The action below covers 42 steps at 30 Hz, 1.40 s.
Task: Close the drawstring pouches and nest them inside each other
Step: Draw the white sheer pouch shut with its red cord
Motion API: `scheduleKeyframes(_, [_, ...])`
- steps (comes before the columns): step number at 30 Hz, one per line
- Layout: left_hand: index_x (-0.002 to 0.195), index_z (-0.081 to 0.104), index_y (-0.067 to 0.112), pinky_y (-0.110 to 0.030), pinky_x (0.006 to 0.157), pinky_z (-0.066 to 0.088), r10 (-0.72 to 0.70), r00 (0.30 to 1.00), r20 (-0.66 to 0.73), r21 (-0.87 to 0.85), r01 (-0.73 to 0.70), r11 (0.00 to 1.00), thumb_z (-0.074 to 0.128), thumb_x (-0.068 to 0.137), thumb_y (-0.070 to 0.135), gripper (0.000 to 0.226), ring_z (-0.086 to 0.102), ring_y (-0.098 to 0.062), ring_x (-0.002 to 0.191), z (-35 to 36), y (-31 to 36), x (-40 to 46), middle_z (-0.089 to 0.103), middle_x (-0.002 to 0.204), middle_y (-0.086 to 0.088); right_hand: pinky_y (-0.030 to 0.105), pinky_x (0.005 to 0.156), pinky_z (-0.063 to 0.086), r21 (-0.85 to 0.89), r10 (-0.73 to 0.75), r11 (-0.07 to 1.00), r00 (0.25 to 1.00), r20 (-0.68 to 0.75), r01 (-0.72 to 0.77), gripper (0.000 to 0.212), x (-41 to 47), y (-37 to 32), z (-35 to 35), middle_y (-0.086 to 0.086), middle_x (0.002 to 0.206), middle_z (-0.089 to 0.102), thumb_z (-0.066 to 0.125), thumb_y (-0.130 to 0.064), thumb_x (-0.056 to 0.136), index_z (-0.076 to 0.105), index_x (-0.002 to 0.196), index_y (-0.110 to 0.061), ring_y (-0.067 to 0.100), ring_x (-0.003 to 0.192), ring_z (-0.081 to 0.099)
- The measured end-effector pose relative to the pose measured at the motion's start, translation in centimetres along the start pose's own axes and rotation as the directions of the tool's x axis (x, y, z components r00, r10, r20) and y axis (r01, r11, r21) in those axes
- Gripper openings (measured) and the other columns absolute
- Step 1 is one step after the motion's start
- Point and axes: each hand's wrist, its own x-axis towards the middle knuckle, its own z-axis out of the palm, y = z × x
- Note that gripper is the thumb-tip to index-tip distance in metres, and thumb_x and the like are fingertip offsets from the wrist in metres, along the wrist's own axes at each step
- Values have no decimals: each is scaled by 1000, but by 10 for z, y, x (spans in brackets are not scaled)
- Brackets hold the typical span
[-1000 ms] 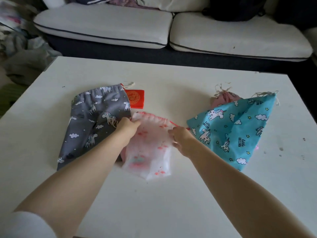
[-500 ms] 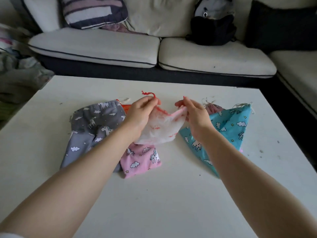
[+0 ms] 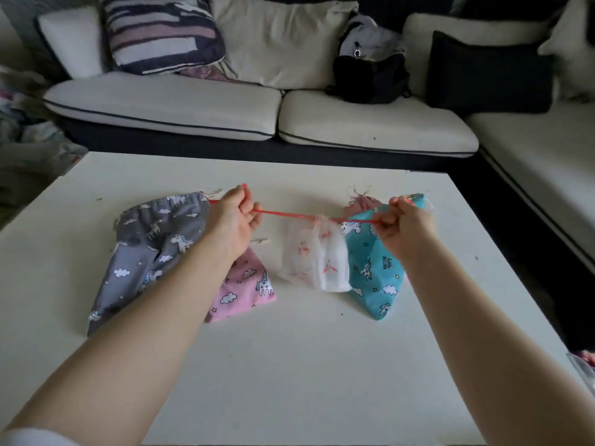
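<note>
A sheer white pouch (image 3: 317,259) with pink prints hangs in the air from its red drawstring (image 3: 286,215), its mouth gathered tight. My left hand (image 3: 233,217) grips one end of the string and my right hand (image 3: 401,225) grips the other, the cord stretched taut between them. On the white table (image 3: 289,365) lie a grey unicorn pouch (image 3: 145,249) at the left, a pink unicorn pouch (image 3: 244,289) partly under my left forearm, and a blue unicorn pouch (image 3: 370,268) at the right. A small dusty-pink pouch (image 3: 362,201) sits behind the blue one.
A cream sofa (image 3: 264,114) with cushions and a black bag (image 3: 370,75) runs along the far side of the table and turns down the right side. Crumpled cloth lies on the floor at the left (image 3: 29,146).
The white pouch was lifted off the table. My hands moved apart along the red drawstring, pulling its mouth closed. The pink pouch beneath it came into sight.
</note>
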Motion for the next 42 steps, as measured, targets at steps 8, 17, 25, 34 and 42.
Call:
scheduleKeyframes(8, [69, 47, 17, -19, 44, 23, 39, 997, 73, 290, -59, 955, 38, 99, 18, 31, 36, -8, 42, 9, -9, -12, 34, 37, 11, 18, 40, 31, -643, -212, 710, 958, 193, 287, 37, -15, 0, -2, -13, 37, 35, 37, -21, 98, 50, 63, -15, 6, 34, 28])
scheduleKeyframes(17, [81, 61, 25, -19, 85, 40, 279, 741, 610, 519, -641, 566, 45, 95, 20, 22, 54, -2, 88, 64, 11, -60, 58, 91, 5, 29, 58, 31, -654, -85, 483, 775, 626, 582, 24, -64, 3, 34, -1, 60, 40, 50, -13, 92, 62, 72, -14, 14, 58, 33])
scheduleKeyframes(25, [105, 58, 18, -6, 66, 41, 141, 839, 525, 554, -462, 693, 42, 95, 9, 20, 56, 4, 78, 60, -16, -62, 62, 91, 6, 23, 50, 30, -675, -105, 559, 849, 518, 481, 31, -59, -2, 37, -14, 42, 40, 43, -12, 96, 58, 70, -12, 8, 44, 32])
scheduleKeyframes(34, [60, 55, 20, -25, 51, 28, 161, 931, 327, 655, -346, 672, 41, 92, 11, 36, 35, -15, 48, 49, -30, -47, 38, 43, 9, 19, 39, 21, -773, -28, 606, 976, 214, 188, 27, -41, -17, 19, -4, 48, 36, 45, -14, 93, 66, 78, -8, 7, 37, 25])
scheduleKeyframes(42, [89, 56, 6, -18, 53, 36, -120, 879, 461, 803, -356, 477, 39, 92, 15, 19, 45, -6, 55, 51, -34, -64, 40, 63, 3, 20, 45, 38, -494, 125, 865, 911, 392, 94, 30, -55, -14, 36, -2, 49, 42, 38, -17, 98, 54, 73, -11, 12, 44, 35])
